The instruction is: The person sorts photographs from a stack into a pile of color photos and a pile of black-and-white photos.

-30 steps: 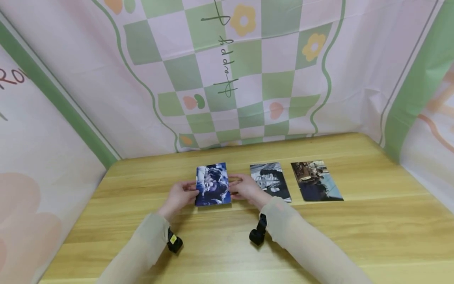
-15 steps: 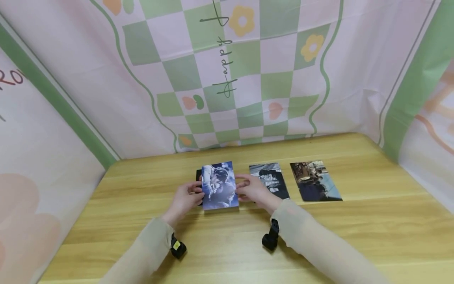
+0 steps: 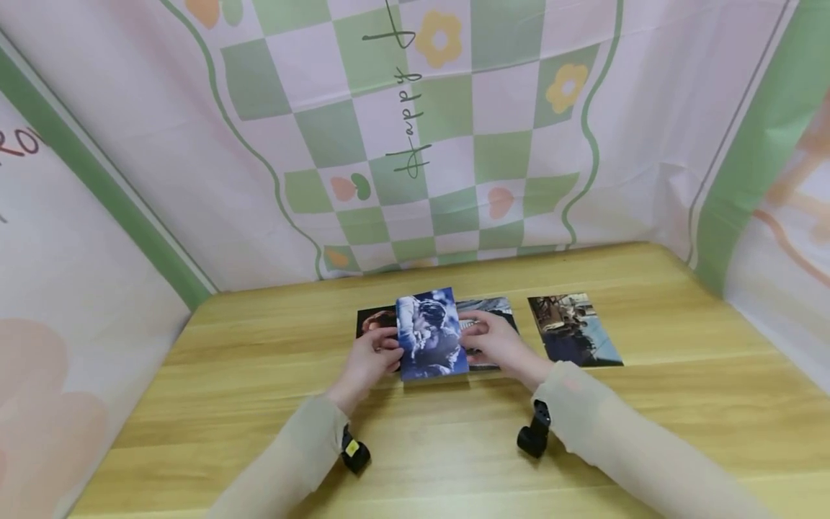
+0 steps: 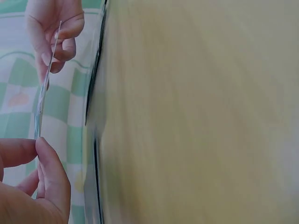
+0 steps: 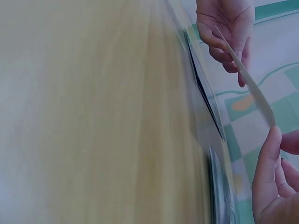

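In the head view, a blue-toned photo card point(image 3: 433, 339) is held between both hands above the table. My left hand point(image 3: 369, 360) pinches its left edge between thumb and fingers. The right edge is pinched by my right hand point(image 3: 501, 347). Both wrist views show the photo card point(image 4: 41, 109) almost edge-on, slightly bowed and clear of the tabletop. Behind its left side, a dark photo card point(image 3: 375, 317) lies partly covered on the table. A black-and-white photo card point(image 3: 498, 307) lies under my right hand, also partly hidden.
A coloured photo card point(image 3: 576, 330) lies on the wooden table point(image 3: 441, 447), to the right of the others. Behind the table's back edge hangs a fabric backdrop point(image 3: 454, 166) with green checks. More printed fabric point(image 3: 78, 303) stands at the sides.
Both hands have moved to the right with the blue-toned photo card. The dark photo card, hidden beneath it a second ago, now shows on the table at the left.
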`<state>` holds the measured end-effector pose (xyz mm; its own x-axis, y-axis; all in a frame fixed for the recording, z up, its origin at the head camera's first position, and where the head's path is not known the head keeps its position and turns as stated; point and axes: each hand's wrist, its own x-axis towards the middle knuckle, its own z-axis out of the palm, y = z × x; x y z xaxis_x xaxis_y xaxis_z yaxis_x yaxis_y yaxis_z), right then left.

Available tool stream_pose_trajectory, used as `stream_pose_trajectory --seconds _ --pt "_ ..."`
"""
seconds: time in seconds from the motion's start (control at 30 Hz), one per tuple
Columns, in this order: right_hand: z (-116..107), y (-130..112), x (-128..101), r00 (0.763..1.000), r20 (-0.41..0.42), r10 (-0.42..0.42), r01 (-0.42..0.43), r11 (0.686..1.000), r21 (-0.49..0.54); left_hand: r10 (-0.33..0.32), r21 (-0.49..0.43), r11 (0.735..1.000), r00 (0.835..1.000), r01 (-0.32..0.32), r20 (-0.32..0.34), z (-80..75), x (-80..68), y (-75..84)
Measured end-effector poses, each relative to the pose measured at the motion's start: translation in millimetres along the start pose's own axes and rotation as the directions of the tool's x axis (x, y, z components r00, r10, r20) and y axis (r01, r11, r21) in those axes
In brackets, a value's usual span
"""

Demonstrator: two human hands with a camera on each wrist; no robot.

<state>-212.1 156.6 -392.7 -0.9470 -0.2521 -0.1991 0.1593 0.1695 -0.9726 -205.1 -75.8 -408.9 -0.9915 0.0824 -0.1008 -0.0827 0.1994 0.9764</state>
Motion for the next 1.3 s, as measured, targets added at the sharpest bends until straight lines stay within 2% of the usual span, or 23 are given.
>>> stream_pose_trajectory --seconds 0.27,0.53,0.8,1.07,1.3 --pt "-31 -2 -10 1.0 0.015 0.004 -0.003 0.996 -0.086 -0.004 -0.056 0.998 0.999 0.007 0.048 24.6 2.0 15.9" --pt "-69 -3 -21 1.0 -0.008 -0.013 0.011 0.989 -0.145 0.039 -0.104 0.994 0.998 -0.033 0.055 61.8 10.3 24.5" --pt "-111 2 -30 1.0 -0.012 -0.008 0.006 0.986 -0.168 -0.04 -0.25 0.966 0.995 0.062 0.094 102.0 16.1 38.7" --pt "-153 13 -41 1.0 -0.004 -0.024 0.023 0.978 -0.205 -0.054 -0.315 0.945 0.991 0.091 0.124 141.6 20.6 49.5" --pt "-182 31 -41 0.999 0.02 -0.03 0.034 0.978 -0.207 -0.118 -0.329 0.93 0.981 0.164 0.156 164.7 20.2 52.7"
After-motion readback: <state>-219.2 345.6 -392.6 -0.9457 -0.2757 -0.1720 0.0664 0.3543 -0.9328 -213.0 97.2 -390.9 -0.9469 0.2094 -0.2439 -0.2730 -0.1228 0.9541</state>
